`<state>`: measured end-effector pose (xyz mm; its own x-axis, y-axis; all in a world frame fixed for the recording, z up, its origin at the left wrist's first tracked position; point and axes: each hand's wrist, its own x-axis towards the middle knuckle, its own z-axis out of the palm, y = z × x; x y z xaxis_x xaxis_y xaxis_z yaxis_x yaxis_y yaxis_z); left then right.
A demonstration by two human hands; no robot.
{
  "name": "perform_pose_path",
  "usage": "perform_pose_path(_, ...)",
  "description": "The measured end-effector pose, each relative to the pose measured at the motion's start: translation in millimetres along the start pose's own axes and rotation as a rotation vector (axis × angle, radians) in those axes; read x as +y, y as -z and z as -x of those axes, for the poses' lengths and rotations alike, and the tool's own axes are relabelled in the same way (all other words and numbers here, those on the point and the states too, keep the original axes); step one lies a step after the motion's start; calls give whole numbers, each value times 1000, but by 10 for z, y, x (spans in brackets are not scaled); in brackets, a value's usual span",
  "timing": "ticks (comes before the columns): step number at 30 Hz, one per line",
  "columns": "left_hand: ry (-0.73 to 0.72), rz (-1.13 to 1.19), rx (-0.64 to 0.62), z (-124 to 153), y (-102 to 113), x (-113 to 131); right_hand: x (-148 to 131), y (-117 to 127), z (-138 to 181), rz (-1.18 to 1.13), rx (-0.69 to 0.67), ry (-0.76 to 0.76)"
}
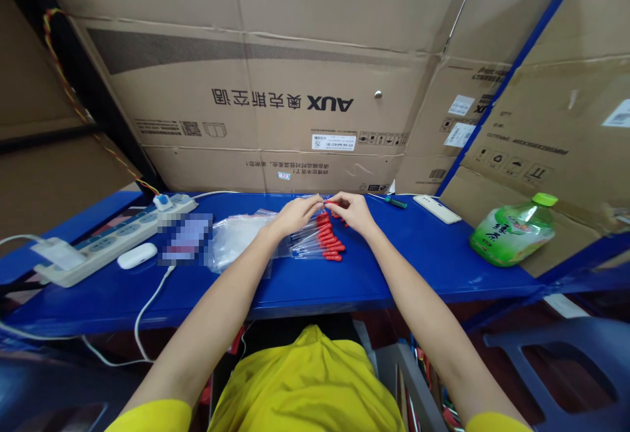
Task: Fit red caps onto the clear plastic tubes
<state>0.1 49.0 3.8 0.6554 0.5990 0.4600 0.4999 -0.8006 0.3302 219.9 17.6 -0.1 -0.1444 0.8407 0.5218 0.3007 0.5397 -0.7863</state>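
Observation:
My left hand (296, 214) and my right hand (355, 211) meet over the far middle of the blue table (384, 274). Between the thumb and fingers of the right one, a small red end shows, apparently of a red-ended clear stick. The left fingertips are pressed together right beside it; what they pinch is too small to make out. Below the hands lies a row of several slim clear sticks with red bulb-like ends (333, 247), the ends pointing right. Clear plastic bags (236, 238) are spread under and beside my left forearm.
To the left lie a pixelated phone (187, 238), a white earbud case (137, 256) and a long power strip (118, 238) with cables. A green-handled screwdriver (395, 201), a white flat box (437, 209) and a green tea bottle (514, 230) lie right. Cardboard (295, 38) walls the back.

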Motion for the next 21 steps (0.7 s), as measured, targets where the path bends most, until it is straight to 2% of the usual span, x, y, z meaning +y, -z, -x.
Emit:
perform_pose_path(9, -99, 126, 30, -24, 30, 21, -11, -42, 3, -83, 14, -30)
perform_pose_path(21, -103, -66, -42, -20, 75, -33, 40, -30, -5, -66, -41, -54)
